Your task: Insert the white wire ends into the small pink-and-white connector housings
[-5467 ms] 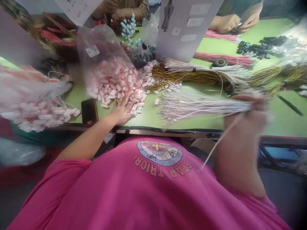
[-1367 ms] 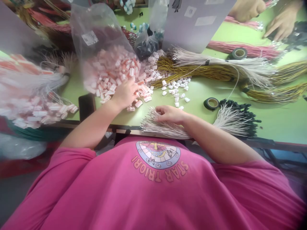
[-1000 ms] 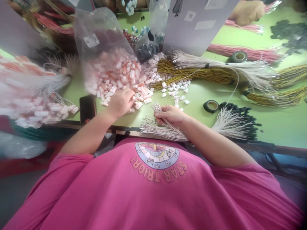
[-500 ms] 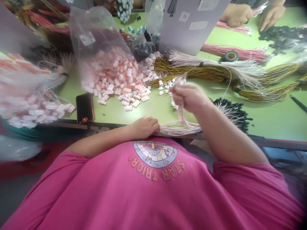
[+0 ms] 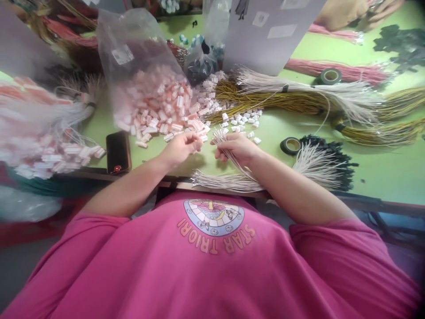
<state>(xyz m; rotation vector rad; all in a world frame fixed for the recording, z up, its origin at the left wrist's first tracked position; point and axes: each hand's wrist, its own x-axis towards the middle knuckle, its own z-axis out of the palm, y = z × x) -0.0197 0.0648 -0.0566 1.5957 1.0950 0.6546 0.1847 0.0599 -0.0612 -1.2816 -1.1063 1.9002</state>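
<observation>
My right hand [image 5: 239,149] is closed around a bunch of thin white wires [image 5: 232,157], whose metal-tipped ends stick up past the fingers. The bunch runs down toward more white wires [image 5: 229,181] lying along the table's front edge. Just left of it, my left hand [image 5: 182,148] has its fingertips pinched together at the near side of a heap of white and orange plastic connectors [image 5: 159,117]. Whatever may be between those fingertips is too small to make out. Small white connectors [image 5: 244,119] lie loose beyond my right hand.
A clear plastic bag [image 5: 124,57] stands behind the heap. A phone [image 5: 117,152] lies at left, near more wired connectors [image 5: 49,155]. Yellow wires [image 5: 275,102], tape rolls [image 5: 291,145] and black parts [image 5: 345,164] lie at right. Another person's hands [image 5: 341,15] are at upper right.
My left hand has moved up from the table edge to the connector heap. My right hand has come down and left with white wires in it. A tape roll now shows beside the black parts.
</observation>
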